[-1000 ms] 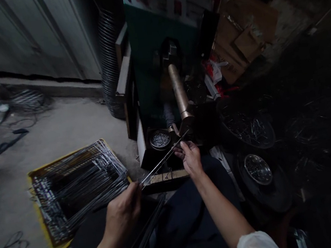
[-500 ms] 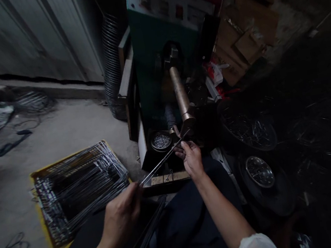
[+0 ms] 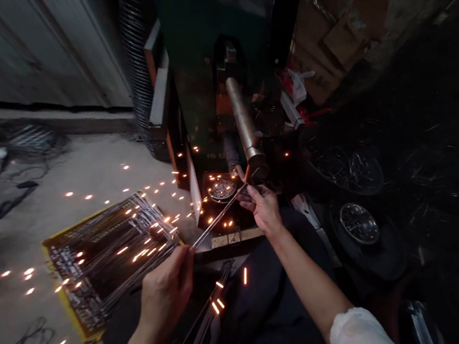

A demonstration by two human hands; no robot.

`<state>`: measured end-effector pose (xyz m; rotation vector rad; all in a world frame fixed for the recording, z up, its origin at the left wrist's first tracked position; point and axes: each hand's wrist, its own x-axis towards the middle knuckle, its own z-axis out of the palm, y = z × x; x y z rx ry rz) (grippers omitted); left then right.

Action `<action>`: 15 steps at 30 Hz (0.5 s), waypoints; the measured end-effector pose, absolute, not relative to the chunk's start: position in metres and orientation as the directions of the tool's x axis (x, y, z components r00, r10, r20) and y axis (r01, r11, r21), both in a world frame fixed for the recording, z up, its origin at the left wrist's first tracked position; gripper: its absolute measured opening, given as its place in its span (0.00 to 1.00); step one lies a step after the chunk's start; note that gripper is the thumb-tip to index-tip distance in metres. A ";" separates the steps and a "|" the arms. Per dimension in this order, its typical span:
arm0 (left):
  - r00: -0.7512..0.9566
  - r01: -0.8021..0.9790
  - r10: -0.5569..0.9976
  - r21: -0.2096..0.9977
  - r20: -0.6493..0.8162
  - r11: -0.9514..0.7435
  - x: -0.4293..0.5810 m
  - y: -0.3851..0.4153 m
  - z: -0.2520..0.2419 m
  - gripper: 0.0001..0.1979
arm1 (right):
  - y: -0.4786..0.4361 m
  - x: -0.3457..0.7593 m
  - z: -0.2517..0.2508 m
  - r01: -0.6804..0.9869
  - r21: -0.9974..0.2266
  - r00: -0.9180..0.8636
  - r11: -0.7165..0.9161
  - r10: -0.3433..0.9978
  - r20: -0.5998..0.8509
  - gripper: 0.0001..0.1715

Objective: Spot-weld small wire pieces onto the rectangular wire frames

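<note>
My left hand is closed around the near end of a thin metal rod, which slants up to the right. At its far end my right hand pinches the rod, just below the electrode tip of a welding machine. The rod's tip appears to touch or nearly touch the electrodes; the exact contact is too small to tell. Orange sparks fly leftward and down from there. A round dish of small metal pieces stands just left of the electrodes. More thin rods lie across my lap.
A yellow crate filled with metal rods rests on the floor to the left. To the right are a basin of metal pieces and a round glassy bowl. A ribbed hose and boards stand beside the green machine.
Bright sparks have burst out from the electrode tip across the floor, crate and lap. Both hands keep the rod in nearly the same place, and the view has tilted slightly downward.
</note>
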<state>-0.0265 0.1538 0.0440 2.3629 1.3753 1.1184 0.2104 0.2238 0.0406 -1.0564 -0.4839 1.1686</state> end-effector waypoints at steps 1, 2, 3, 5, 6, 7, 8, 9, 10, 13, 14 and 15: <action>0.289 0.669 0.803 0.490 0.522 -0.559 -0.025 0.154 0.044 0.08 | 0.224 0.213 0.041 -0.484 -0.875 0.366 0.013 0.911 -0.188 0.17; 0.290 0.675 0.798 0.478 0.528 -0.562 -0.023 0.154 0.043 0.09 | 0.224 0.217 0.041 -0.457 -0.889 0.380 0.015 0.907 -0.180 0.17; 0.292 0.683 0.791 0.462 0.537 -0.566 -0.020 0.155 0.042 0.09 | 0.225 0.220 0.042 -0.430 -0.902 0.401 0.018 0.899 -0.173 0.16; 0.294 0.698 0.790 0.444 0.538 -0.562 -0.014 0.158 0.041 0.11 | 0.227 0.227 0.042 -0.406 -0.914 0.430 0.025 0.887 -0.167 0.15; 0.290 0.702 0.790 0.441 0.539 -0.559 -0.011 0.160 0.041 0.12 | 0.229 0.230 0.042 -0.413 -0.910 0.434 0.030 0.885 -0.168 0.15; 0.285 0.703 0.793 0.445 0.539 -0.555 -0.007 0.162 0.040 0.12 | 0.230 0.232 0.043 -0.430 -0.902 0.432 0.033 0.885 -0.173 0.15; 0.279 0.702 0.798 0.453 0.535 -0.549 -0.004 0.164 0.041 0.12 | 0.232 0.235 0.043 -0.449 -0.893 0.425 0.034 0.887 -0.180 0.15; 0.272 0.701 0.804 0.464 0.529 -0.542 -0.002 0.166 0.041 0.12 | 0.234 0.236 0.043 -0.467 -0.884 0.419 0.033 0.888 -0.188 0.15; 0.266 0.700 0.809 0.472 0.524 -0.536 0.000 0.168 0.041 0.11 | 0.235 0.238 0.043 -0.481 -0.876 0.415 0.031 0.889 -0.196 0.15; 0.250 0.711 0.816 0.473 0.521 -0.520 0.003 0.173 0.042 0.11 | 0.239 0.240 0.043 -0.504 -0.863 0.405 0.023 0.889 -0.213 0.15; 0.250 0.717 0.818 0.468 0.518 -0.516 0.003 0.175 0.042 0.12 | 0.240 0.240 0.043 -0.508 -0.861 0.400 0.021 0.891 -0.214 0.15; 0.250 0.723 0.820 0.464 0.515 -0.512 0.002 0.177 0.041 0.12 | 0.241 0.240 0.043 -0.510 -0.860 0.393 0.021 0.895 -0.211 0.15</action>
